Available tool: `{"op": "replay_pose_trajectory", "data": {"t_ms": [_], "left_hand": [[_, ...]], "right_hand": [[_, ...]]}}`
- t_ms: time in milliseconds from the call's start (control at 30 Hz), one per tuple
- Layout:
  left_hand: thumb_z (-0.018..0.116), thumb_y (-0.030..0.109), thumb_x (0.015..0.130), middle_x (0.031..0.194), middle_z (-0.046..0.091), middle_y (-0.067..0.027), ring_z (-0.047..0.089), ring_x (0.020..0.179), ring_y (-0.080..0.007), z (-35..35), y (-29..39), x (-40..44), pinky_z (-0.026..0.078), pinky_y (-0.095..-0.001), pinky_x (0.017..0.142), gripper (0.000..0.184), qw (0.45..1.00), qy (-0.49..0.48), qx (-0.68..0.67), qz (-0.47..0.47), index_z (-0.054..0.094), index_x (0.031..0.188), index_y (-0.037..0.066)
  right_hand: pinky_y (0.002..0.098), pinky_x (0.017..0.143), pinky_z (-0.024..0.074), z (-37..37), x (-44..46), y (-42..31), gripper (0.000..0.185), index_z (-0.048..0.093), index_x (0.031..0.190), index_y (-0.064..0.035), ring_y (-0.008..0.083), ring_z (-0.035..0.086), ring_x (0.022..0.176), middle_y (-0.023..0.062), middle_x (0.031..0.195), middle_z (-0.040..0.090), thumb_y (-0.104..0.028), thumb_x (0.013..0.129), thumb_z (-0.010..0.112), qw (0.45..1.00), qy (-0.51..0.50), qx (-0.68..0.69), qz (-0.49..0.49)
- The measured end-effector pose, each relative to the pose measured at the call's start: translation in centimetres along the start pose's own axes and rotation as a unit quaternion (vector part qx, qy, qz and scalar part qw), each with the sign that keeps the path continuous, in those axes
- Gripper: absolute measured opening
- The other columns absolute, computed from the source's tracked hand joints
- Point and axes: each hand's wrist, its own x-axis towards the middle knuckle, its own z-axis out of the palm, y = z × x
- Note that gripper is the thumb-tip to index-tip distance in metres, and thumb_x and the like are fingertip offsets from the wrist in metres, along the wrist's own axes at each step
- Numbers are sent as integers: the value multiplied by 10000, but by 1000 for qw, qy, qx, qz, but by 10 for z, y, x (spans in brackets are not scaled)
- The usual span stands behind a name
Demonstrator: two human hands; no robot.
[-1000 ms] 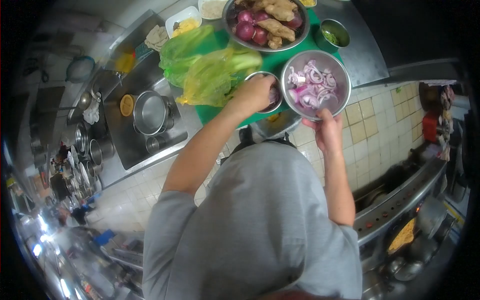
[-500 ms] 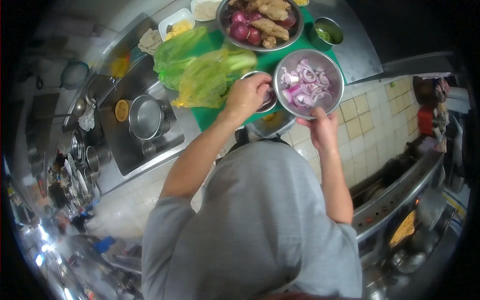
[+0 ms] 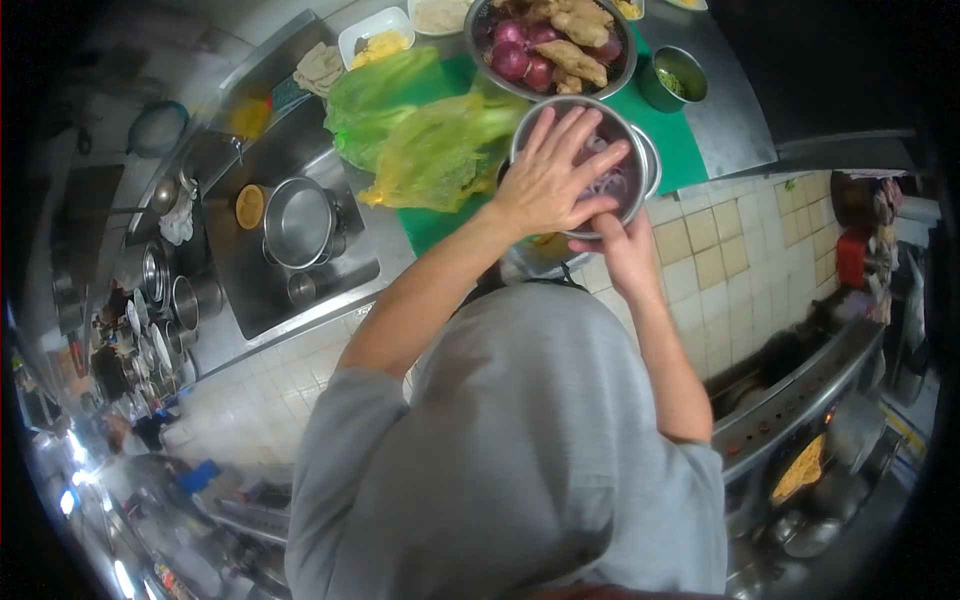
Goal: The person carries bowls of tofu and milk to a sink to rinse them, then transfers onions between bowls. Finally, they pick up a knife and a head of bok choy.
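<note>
The metal bowl [image 3: 575,101] is in front of the person's grey shirt [image 3: 520,420], with sliced onions [image 3: 613,186] inside it. The left hand [image 3: 555,180] reaches over it from the left side, back of the hand up. Its fingers are open and spread wide over the bowl, pointing away from the person, and the thumb goes across toward the near edge. I cannot tell if that hand touches the onions. The right hand [image 3: 625,250] comes up from the near right side, its arm nearly straight. Its fingers grip the near edge of the bowl, but some of them are hidden under it. Another metal bowl [image 3: 654,165] peeks out from behind the right side of the bowl. Just past the bowl, on the far side, is a big bowl with holes [image 3: 632,65], full of red onions [image 3: 510,60] and ginger [image 3: 572,60]. To the far right of the bowl, a small pot [image 3: 697,98] has chopped green bits in it. Left of the bowl, leafy greens [image 3: 435,150] and a green bag or leaf [image 3: 385,95] lie on the green board [image 3: 683,150], on the worktop [image 3: 740,130]. Well to the left of the bowl, a round pot [image 3: 300,225] is in the sink [image 3: 345,270].
</note>
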Motion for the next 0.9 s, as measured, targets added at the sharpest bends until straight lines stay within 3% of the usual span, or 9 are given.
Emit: {"op": "replay_pose_trajectory", "data": {"t_ms": [133, 167, 233, 467, 533, 633, 767, 833, 900], "left_hand": [[715, 445, 834, 1407, 485, -213, 431, 1352, -414, 6, -6, -9, 298, -558, 1153, 598, 1000, -5, -4, -19, 588, 1346, 162], [715, 445, 834, 1407, 485, -213, 431, 1352, -414, 10, -8, -12, 298, -558, 1153, 598, 1000, -4, -5, -22, 588, 1346, 162], [729, 398, 821, 1324, 532, -165, 475, 1294, -359, 18, -12, -16, 338, -560, 1108, 487, 998, -12, -33, -42, 647, 1236, 157], [717, 334, 834, 1255, 566, -145, 496, 1264, -337, 19, -3, -25, 350, -550, 1097, 370, 997, -7, -5, -77, 681, 1130, 116], [713, 291, 827, 1246, 602, -120, 528, 1242, -332, 13, -3, -31, 396, -477, 1031, 338, 996, 0, 21, -84, 683, 1128, 138], [697, 257, 846, 1221, 620, -97, 543, 1216, -315, 10, -6, -48, 400, -458, 1025, 294, 995, -39, 40, -81, 690, 1113, 133], [691, 253, 861, 1109, 646, -72, 568, 1155, -264, 17, -8, -55, 409, -465, 1002, 183, 997, 10, 7, -75, 707, 978, 113], [692, 248, 868, 1091, 661, -63, 588, 1130, -244, 14, -11, -59, 404, -441, 1027, 186, 998, 0, -8, -61, 712, 991, 110], [708, 222, 858, 1109, 667, -69, 598, 1129, -261, 9, -12, -59, 413, -448, 1031, 182, 998, 15, -28, -54, 722, 1002, 111]], "right_hand": [[311, 639, 644, 6, 7, 1, 707, 160, 1562, -46, 274, 654, 1071, 206, 1380, 479, 35, 911, 421, 997, -34, -55, -51], [311, 639, 644, 7, 8, 2, 707, 160, 1562, -46, 274, 654, 1071, 206, 1380, 479, 35, 911, 421, 997, -35, -56, -49], [352, 805, 620, 8, 11, 4, 737, 163, 1571, -32, 318, 601, 1187, 223, 1441, 445, 71, 884, 410, 993, -15, -94, -66], [311, 835, 597, -4, 26, 19, 727, 226, 1560, -43, 255, 612, 1123, 206, 1417, 468, 110, 874, 411, 953, -16, -206, -222], [429, 1186, 299, -2, 29, 20, 781, 266, 1542, 11, 370, 344, 1463, 266, 1530, 389, 130, 797, 466, 934, -3, -255, -249], [439, 1195, 282, -2, 32, 9, 809, 308, 1522, 0, 409, 360, 1444, 266, 1508, 411, 153, 752, 502, 879, 4, -342, -332], [438, 1202, 272, -8, 39, 3, 818, 344, 1500, -8, 427, 402, 1401, 254, 1459, 452, 170, 722, 524, 880, 8, -336, -336], [410, 1138, 399, -11, 41, -1, 771, 353, 1482, -9, 382, 465, 1348, 216, 1417, 481, 180, 751, 512, 853, 34, -362, -374], [390, 1047, 485, -9, 40, -6, 723, 351, 1476, -10, 351, 495, 1311, 201, 1409, 478, 162, 788, 488, 874, 45, -307, -373]]}}
